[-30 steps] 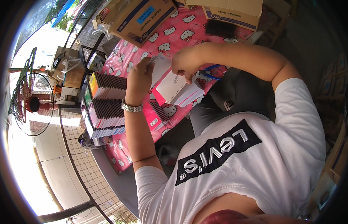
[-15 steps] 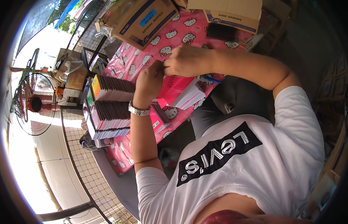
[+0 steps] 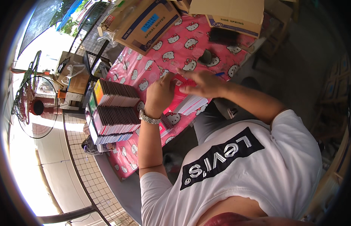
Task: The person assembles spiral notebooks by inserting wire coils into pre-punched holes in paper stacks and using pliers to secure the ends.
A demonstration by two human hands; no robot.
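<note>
My left hand (image 3: 159,94), with a metal-band watch (image 3: 149,117) on its wrist, has its fingers curled at the edge of a pink spiral notebook (image 3: 178,83); its fingertips are partly hidden. Just right of it, my right hand (image 3: 205,84) is spread over the notebook, thumb and fingers apart. White page edges of a pile of notebooks (image 3: 190,105) show beneath my hands. A blue pen (image 3: 220,74) lies beyond my right hand. Left of my left hand stand stacks of notebooks (image 3: 117,118) with dark spiral edges. More notebooks (image 3: 166,126) lie beside my left wrist.
A pink patterned cloth (image 3: 124,158) covers the table. Cardboard boxes (image 3: 147,28) stand along its far side, with a black object (image 3: 223,36) before the open carton (image 3: 232,13). A dark round object (image 3: 206,56) sits mid-table. A fan (image 3: 38,107) stands left, by a wire grid.
My hands were together, fingers pinched, above the notebooks. They have come apart and lower; my right hand has opened, and the dark round object now shows.
</note>
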